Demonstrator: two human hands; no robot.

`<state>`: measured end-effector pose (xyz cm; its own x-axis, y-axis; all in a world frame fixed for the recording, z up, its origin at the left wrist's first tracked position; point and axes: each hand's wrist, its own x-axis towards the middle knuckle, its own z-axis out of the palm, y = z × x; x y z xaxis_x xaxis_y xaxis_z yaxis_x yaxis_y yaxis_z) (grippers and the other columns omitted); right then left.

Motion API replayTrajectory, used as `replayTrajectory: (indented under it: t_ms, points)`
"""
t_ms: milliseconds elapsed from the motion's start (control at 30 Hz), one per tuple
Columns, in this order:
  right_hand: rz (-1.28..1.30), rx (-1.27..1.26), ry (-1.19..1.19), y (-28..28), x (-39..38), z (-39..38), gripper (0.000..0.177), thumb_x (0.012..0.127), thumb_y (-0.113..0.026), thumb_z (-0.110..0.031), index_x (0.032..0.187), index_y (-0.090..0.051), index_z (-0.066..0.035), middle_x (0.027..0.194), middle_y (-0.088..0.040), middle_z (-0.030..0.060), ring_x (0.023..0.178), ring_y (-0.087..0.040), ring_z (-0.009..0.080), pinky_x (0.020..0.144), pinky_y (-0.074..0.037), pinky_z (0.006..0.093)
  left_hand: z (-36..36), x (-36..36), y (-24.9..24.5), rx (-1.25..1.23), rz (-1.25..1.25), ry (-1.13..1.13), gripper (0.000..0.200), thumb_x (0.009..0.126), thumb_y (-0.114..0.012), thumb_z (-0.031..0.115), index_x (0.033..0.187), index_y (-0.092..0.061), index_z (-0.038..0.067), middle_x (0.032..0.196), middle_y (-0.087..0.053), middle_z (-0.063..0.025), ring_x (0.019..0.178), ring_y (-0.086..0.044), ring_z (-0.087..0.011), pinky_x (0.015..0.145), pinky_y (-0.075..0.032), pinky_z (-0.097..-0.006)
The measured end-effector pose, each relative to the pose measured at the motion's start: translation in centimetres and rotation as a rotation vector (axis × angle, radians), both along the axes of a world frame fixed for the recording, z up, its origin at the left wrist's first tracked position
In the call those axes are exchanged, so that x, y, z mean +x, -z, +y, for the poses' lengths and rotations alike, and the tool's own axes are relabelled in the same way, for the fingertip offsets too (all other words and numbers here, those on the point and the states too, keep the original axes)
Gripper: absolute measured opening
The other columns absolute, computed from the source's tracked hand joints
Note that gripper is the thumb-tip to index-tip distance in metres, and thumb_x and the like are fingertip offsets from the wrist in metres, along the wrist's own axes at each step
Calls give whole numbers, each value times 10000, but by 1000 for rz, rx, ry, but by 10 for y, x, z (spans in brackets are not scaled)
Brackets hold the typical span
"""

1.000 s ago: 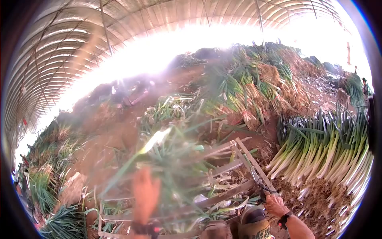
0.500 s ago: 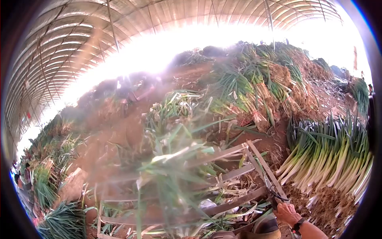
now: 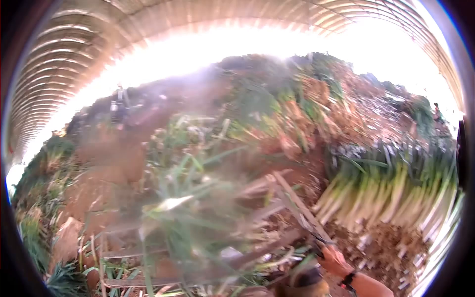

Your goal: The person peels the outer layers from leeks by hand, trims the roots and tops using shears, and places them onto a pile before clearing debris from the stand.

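My right hand [image 3: 335, 260], with a dark band at the wrist, is at the lower right, its fingers wrapped round the near end of a wooden frame [image 3: 303, 207]. Slats of the frame run leftward under loose green leaves [image 3: 190, 218], which are blurred. Right of my hand lies a wide row of green onions [image 3: 391, 190], white stalks toward me and roots [image 3: 378, 245] nearest. My left hand does not show.
A large heap of green onions [image 3: 316, 99] rises behind. More bundles lie at the left edge [image 3: 34, 237], near a tan slab [image 3: 67, 240]. A distant person [image 3: 119, 106] stands at the upper left. An arched roof [image 3: 54, 64] spans above.
The view has swung to the right, so the frame, the onion row and my right hand appear further left. My right hand stays on the wooden frame. The picture is more blurred.
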<state>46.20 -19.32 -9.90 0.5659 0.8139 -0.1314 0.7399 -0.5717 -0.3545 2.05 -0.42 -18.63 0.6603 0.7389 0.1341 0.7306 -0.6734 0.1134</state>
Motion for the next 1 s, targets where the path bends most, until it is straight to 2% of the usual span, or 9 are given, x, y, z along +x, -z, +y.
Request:
replayTrajectory:
  t_ms: [100, 367, 433, 533, 600, 700, 733, 833, 1000]
  points:
    - [17, 185, -19, 9, 1, -14, 674, 846, -673, -249, 1474, -451, -145, 1201, -565, 241, 1022, -622, 435, 829, -531, 514, 8, -1, 21, 55, -101, -40, 352, 911, -618, 443, 893, -676, 96, 867, -692, -115, 795, -659, -343, 720, -542, -461]
    - [-1, -115, 125, -18, -10, -108, 317, 838, -662, -261, 1005, -604, 2, 1097, -588, 230, 936, -629, 443, 799, -527, 507, 17, -10, 40, -116, -231, -132, 443, 940, -568, 408, 719, -641, 31, 694, -643, -145, 602, -567, -362, 601, -448, -488]
    - [-5, -131, 220, -10, -16, -148, 317, 840, -650, -255, 1011, -607, 8, 1094, -588, 231, 937, -628, 446, 805, -524, 509, 17, -9, 41, -116, -170, -212, 366, 948, -594, 389, 753, -634, 82, 683, -622, -99, 593, -572, -316, 581, -465, -441]
    - [37, -241, 374, 9, -24, -202, 314, 828, -646, -243, 1002, -614, 17, 1074, -592, 233, 953, -631, 447, 817, -523, 510, 28, -24, 56, 252, 45, 92, 130, 961, -624, 276, 870, -603, 186, 700, -593, -17, 610, -603, -218, 546, -494, -340]
    - [73, -338, 382, 34, -25, -237, 339, 825, -643, -259, 1023, -617, 15, 1074, -587, 238, 960, -641, 435, 805, -527, 529, 27, -22, 48, 211, 51, 100, 47, 940, -636, 212, 920, -646, 171, 770, -647, -34, 664, -639, -240, 559, -505, -376]
    - [-32, -457, 275, 71, -30, -292, 327, 818, -640, -287, 1014, -637, -26, 1131, -595, 208, 864, -662, 401, 702, -543, 503, 31, -26, 46, 160, 75, 100, 96, 906, -654, 163, 998, -676, 143, 837, -682, -63, 711, -657, -254, 587, -519, -390]
    - [-497, -210, 196, 118, -40, -329, 213, 751, -646, -244, 881, -700, -84, 1009, -661, 157, 729, -657, 354, 604, -525, 467, 31, -29, 51, 142, 80, 99, 128, 896, -658, 148, 1020, -683, 132, 854, -690, -73, 723, -662, -259, 595, -523, -395]
    - [44, -842, 14, 128, -18, -374, 204, 771, -650, -272, 828, -755, -108, 951, -717, 137, 870, -717, 301, 646, -565, 502, 35, -31, 62, 52, 90, 101, 175, 868, -655, 101, 1041, -681, 105, 869, -688, -97, 753, -669, -260, 619, -532, -401]
    - [-193, -631, -51, 157, -22, -408, 193, 665, -686, -271, 745, -720, -98, 777, -689, 140, 755, -661, 364, 684, -532, 507, 37, -32, 73, 78, 59, 116, 218, 833, -661, 97, 1049, -675, 73, 871, -683, -128, 774, -664, -306, 645, -534, -445]
